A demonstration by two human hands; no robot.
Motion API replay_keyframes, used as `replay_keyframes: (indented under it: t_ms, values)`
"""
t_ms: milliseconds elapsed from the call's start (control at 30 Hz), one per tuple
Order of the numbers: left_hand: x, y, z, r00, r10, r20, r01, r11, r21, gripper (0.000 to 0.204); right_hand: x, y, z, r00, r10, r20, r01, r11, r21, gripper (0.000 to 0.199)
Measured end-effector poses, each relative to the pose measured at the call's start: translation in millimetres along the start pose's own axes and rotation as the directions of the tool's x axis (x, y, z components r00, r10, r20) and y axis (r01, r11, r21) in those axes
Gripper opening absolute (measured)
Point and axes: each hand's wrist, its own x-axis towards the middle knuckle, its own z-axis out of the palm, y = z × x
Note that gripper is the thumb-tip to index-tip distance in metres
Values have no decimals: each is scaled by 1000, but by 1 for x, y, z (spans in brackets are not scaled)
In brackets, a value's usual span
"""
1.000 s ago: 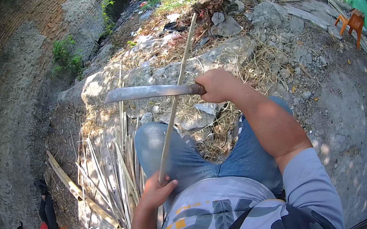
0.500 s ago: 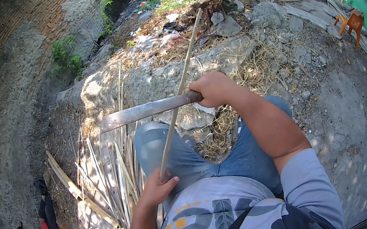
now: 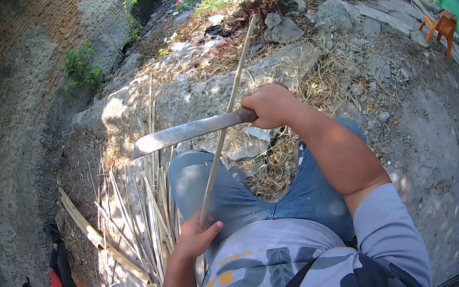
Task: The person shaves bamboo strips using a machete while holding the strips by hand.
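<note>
I'd call this piece partway along: the bamboo strip [image 3: 219, 151] is already slender and separate, but I can't make out how smooth its faces are, so how much shaving is left on it I can't say. Plenty has been cut, judging by the curled shavings [image 3: 321, 86] beyond the feet. Over on the left lies a loose pile of thin slats [image 3: 154, 224], and just beside it a thicker split bamboo length [image 3: 95, 237], which looks unworked from here.

Now to the hands! My left hand [image 3: 197, 239] sits low by the waist, fingers wrapped round the strip's near end, thumb sticking out to the right. The strip slants up over the left thigh, far end pointing away toward the tree stump [image 3: 259, 3]. My right hand [image 3: 271, 105] is clenched on the machete [image 3: 190, 132] handle, forearm reaching forward and inward, elbow bent. The blade points left, tip slightly lower, crossing the strip close to the handle. Whether its edge bites into the bamboo, I can't tell from this angle.
</note>
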Motion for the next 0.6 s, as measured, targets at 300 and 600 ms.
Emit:
replay_keyframes:
  t_ms: [300,600]
  values:
    - [1,-8,2,997,70,-16,-71,996,-49,37,1,2,5,999,-23,-28,23,1000,1,23]
    - [2,-8,3,998,58,-9,-58,993,-103,37,4,8,16,992,-62,-107,63,998,10,22]
